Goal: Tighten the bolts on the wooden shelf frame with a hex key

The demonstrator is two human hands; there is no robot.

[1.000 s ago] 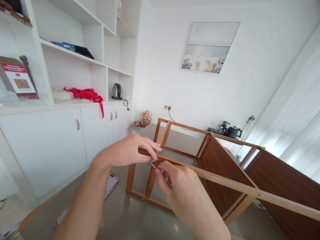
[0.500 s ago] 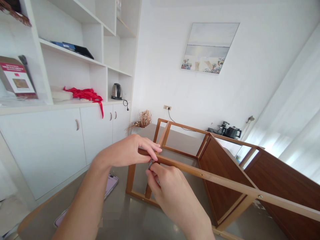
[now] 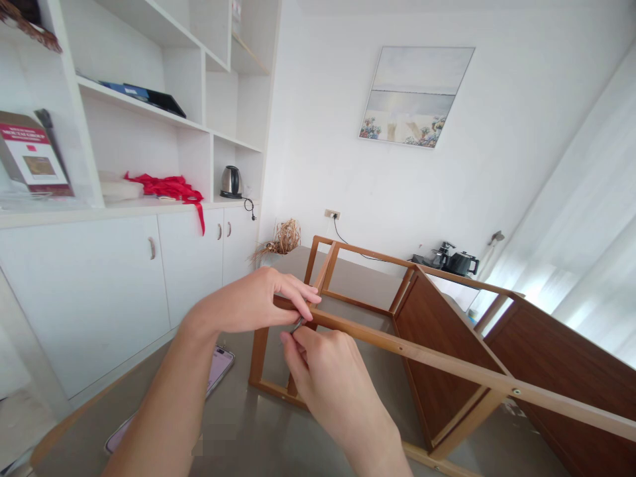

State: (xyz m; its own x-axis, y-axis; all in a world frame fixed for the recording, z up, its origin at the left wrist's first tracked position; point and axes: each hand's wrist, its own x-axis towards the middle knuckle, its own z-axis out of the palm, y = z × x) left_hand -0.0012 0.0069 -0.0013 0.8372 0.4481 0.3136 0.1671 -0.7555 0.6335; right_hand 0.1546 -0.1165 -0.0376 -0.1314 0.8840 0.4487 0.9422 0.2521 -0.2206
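Observation:
A wooden shelf frame (image 3: 422,354) with dark brown panels lies on its side on a grey table (image 3: 238,424). My left hand (image 3: 253,301) grips the near corner of the frame's top rail, fingers curled over the joint. Just below that corner, my right hand (image 3: 322,371) pinches a small metal hex key (image 3: 298,324) whose tip is at the joint. Most of the key is hidden by my fingers.
A phone (image 3: 211,377) lies face up on the table at the left. White cabinets and open shelves with a red ribbon (image 3: 166,187) and a kettle (image 3: 231,181) fill the left wall. Dried grass (image 3: 283,238) and a dark kettle set (image 3: 454,260) stand at the table's far end.
My right hand has swung left and down around the joint with the hex key. The left hand has stayed on the corner. The frame has barely shifted.

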